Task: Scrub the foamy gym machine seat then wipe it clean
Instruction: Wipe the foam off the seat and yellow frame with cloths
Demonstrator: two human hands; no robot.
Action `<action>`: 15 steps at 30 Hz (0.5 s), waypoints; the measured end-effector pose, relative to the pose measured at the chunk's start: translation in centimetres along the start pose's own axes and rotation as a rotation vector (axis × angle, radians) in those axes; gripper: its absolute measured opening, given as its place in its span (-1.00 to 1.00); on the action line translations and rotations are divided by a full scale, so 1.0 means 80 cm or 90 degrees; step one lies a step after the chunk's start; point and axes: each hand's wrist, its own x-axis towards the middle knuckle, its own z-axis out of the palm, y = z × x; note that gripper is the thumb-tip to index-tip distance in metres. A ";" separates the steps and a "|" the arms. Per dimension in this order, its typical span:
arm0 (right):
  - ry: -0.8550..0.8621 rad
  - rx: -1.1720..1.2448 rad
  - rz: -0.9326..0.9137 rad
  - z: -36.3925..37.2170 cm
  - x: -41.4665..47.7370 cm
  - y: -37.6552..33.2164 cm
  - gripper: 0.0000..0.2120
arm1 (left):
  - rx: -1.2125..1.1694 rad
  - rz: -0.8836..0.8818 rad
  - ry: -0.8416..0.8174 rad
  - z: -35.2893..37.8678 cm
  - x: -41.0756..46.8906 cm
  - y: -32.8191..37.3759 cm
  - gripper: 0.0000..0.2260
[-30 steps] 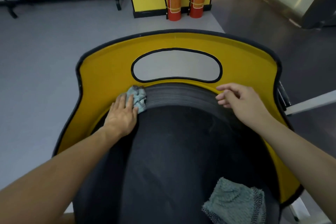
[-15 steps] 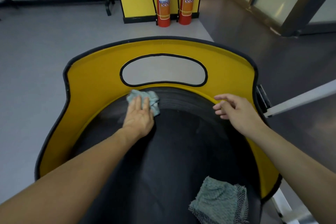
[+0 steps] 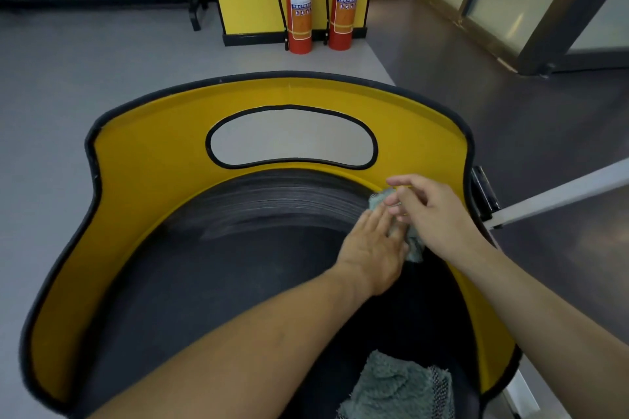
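- Where the black padded seat (image 3: 221, 282) meets its yellow shell (image 3: 153, 163), at right, lies a crumpled grey-green cloth (image 3: 378, 200).
- Left hand (image 3: 371, 248): grip apart, straight fingers pressing the cloth.
- Right hand (image 3: 439, 214): fingers curled at the cloth; grip cannot be told.
- Folded grey towel (image 3: 394, 388) rests on the seat's near edge.

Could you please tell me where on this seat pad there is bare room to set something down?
The black pad is bare across its left half, between the yellow shell and the left forearm. The right is crowded: left hand and right hand at the small cloth, folded towel nearer.
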 end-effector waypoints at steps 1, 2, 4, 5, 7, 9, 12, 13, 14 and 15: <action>0.000 0.001 0.000 0.000 0.000 0.001 -0.74 | 0.024 -0.021 -0.003 0.001 0.006 -0.015 -0.46; 0.003 -0.002 -0.003 0.001 0.000 0.000 -0.74 | 0.042 -0.053 -0.008 0.001 0.012 -0.035 -0.46; 0.009 -0.016 -0.012 0.002 0.000 -0.002 -0.77 | 0.037 -0.128 -0.002 -0.003 0.017 -0.086 -0.45; 0.007 -0.029 -0.015 0.003 0.000 -0.004 -0.78 | 0.013 -0.166 -0.002 -0.006 0.014 -0.114 -0.45; -0.003 -0.047 -0.011 0.002 0.001 -0.007 -0.77 | -0.034 -0.219 -0.015 -0.002 -0.007 -0.168 -0.46; -0.002 -0.012 0.014 0.000 0.002 -0.008 -0.66 | -0.024 -0.255 -0.024 0.011 -0.038 -0.217 -0.45; 0.012 0.010 0.063 -0.004 0.003 -0.003 -0.55 | 0.008 -0.295 -0.034 0.028 -0.090 -0.264 -0.44; 0.006 -0.013 0.071 -0.004 0.002 0.000 -0.55 | 0.003 -0.310 -0.030 0.032 -0.107 -0.274 -0.44; -0.004 -0.041 0.076 -0.003 0.000 0.003 -0.56 | 0.001 -0.318 -0.023 0.035 -0.124 -0.282 -0.44; -0.016 -0.075 0.078 0.000 -0.003 0.005 -0.55 | 0.000 -0.326 -0.010 0.038 -0.140 -0.289 -0.44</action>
